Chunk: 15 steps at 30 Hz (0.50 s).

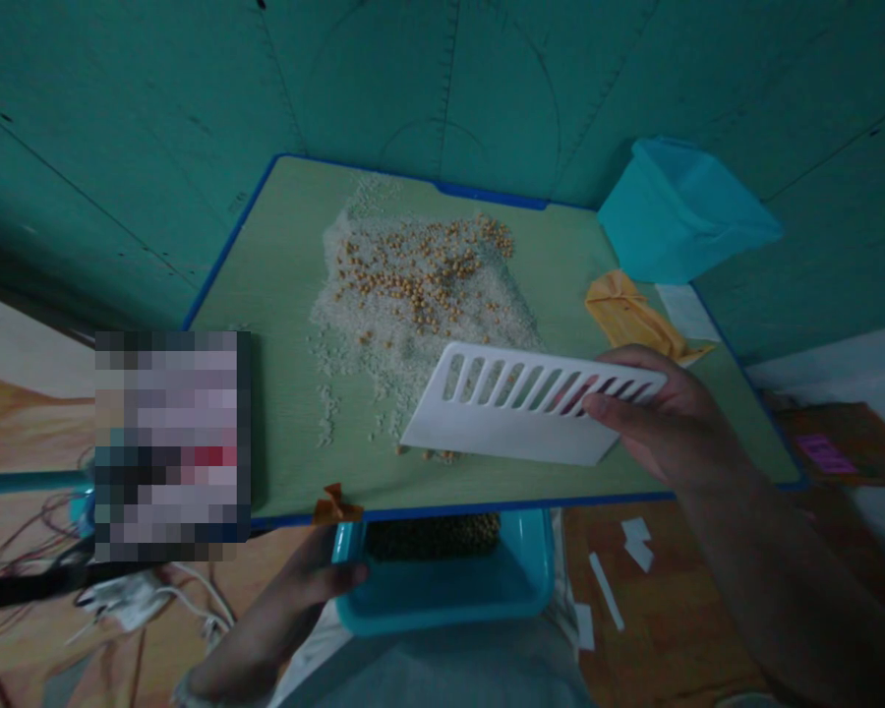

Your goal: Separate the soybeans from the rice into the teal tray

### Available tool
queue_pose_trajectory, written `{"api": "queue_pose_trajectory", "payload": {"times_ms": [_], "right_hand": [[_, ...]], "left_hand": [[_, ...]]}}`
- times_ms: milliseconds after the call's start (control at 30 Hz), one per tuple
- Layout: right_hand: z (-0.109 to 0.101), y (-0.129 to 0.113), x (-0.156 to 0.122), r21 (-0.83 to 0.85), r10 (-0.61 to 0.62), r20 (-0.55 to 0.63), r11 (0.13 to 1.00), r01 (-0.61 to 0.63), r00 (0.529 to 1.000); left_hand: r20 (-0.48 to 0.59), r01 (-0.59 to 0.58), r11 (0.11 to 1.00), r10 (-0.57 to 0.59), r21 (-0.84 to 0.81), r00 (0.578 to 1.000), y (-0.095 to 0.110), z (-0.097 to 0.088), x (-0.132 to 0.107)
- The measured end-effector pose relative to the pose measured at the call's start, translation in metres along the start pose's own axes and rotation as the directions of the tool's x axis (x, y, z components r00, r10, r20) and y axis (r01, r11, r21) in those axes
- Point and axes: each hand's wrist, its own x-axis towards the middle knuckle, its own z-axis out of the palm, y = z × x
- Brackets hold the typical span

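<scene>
2 grips, R fingers (623, 415) clamping wht scraper (498, 428), L fingers (335, 580) pinching blue tub (442, 621)

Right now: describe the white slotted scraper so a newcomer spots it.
Start at the pale green, blue-edged tabletop. Toward its near edge, in front of the heap of white grains and yellow beans, the right hand grips the white scraper by one end. Its row of long slots sets it apart from the solid-walled turquoise container.
</scene>
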Motion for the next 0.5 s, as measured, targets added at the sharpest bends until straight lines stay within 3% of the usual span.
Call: {"api": "queue_pose_trajectory", "payload": {"times_ms": [200, 500], "right_hand": [[-0.0027, 0.0058, 0.0000, -0.018, -0.016, 0.033, 1.000, 0.017, 0.999], [0.0006, 0.0039, -0.0058, -0.055, 0.080, 0.079, 0.996, -0.075, 0.994]], "left_hand": [[0.001, 0.002, 0.999, -0.002, -0.032, 1.000, 0.0015, 0.0028, -0.0013], [0.016, 0.005, 0.999, -0.004, -0.032, 1.000, 0.0045, 0.0063, -0.0020]]}}
